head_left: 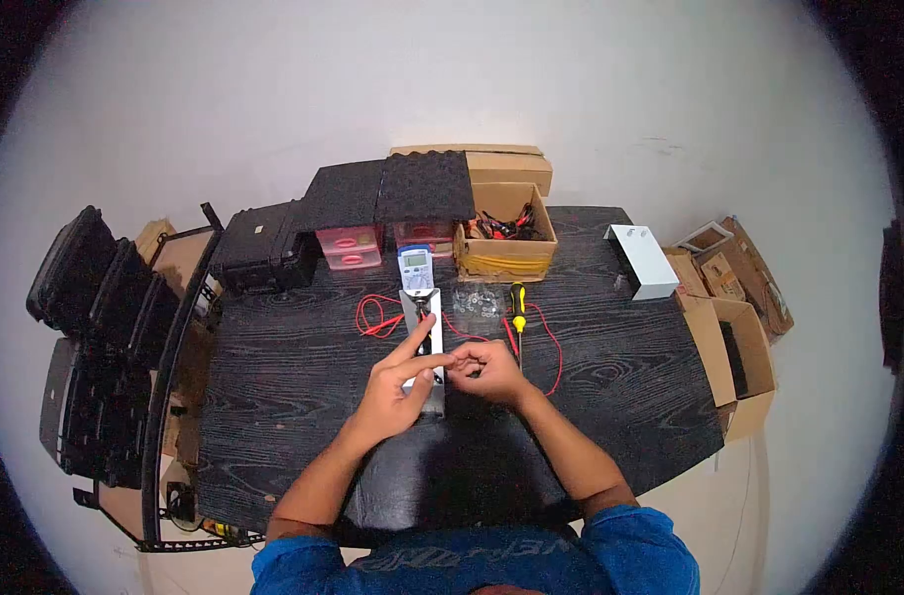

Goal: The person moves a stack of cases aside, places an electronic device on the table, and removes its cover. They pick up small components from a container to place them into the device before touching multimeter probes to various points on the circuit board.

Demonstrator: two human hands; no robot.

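My left hand (400,385) is over a narrow light metal channel (437,312) with dark parts inside. Its fingers are spread, one pointing up along the channel and another reaching across to my right fingertips. Just right of the channel, my right hand (489,371) is closed in a pinch; what it holds, if anything, is too small to make out. A digital multimeter (415,268) sits at the channel's far end. Red test leads (377,325) lie on both sides. To the right are a clear bag of small parts (479,305) and a yellow-and-black screwdriver (518,309).
On the dark wood-grain table (610,367), an open cardboard box (506,266) of cables stands behind, beside pink drawer units (351,248) and a black case (258,248). A white metal cover (646,260) rests at right. Cartons (744,342) and black cases (100,337) flank the table.
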